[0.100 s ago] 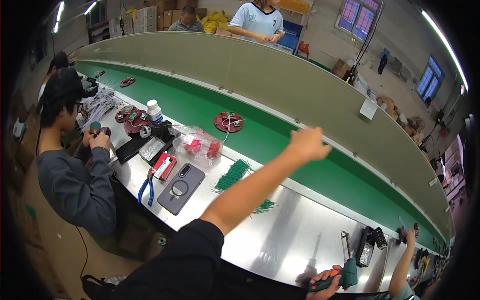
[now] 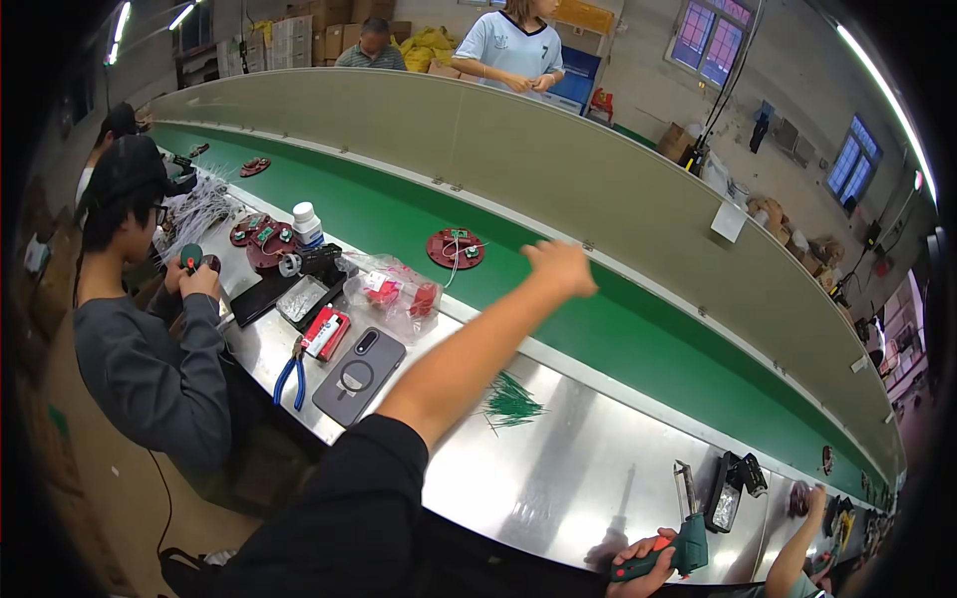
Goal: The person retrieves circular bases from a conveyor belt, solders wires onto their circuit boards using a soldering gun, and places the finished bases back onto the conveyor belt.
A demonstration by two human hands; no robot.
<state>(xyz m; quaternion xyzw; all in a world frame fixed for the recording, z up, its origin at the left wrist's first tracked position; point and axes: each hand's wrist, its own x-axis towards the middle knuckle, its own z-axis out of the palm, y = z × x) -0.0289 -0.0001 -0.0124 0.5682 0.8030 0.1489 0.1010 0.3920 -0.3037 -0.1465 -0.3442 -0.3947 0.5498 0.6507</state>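
My left hand point(image 2: 560, 269) reaches out over the green conveyor belt point(image 2: 638, 334), to the right of a round dark-red disc point(image 2: 456, 249) carrying a small green board and white wires. Its fingers look spread and nothing shows in them, though their undersides are hidden. At the lower edge, my right hand point(image 2: 643, 566) grips a green soldering gun point(image 2: 690, 546) with a red trigger, its metal tip pointing up. Thin green wires point(image 2: 513, 401) lie on the metal bench point(image 2: 588, 448), partly covered by my left forearm.
Left on the bench are a grey phone point(image 2: 360, 376), blue-handled pliers point(image 2: 290, 379), a red box point(image 2: 325, 332), a plastic bag with red parts point(image 2: 397, 296) and a white bottle point(image 2: 307, 223). A black tray point(image 2: 725, 498) stands right. A co-worker point(image 2: 150, 319) sits left; another's hand point(image 2: 815, 503) is right.
My left hand has moved left along the belt toward the dark-red disc. My right hand still holds the soldering gun. The co-worker's hand at right has shifted slightly, with a dark-red disc beside it.
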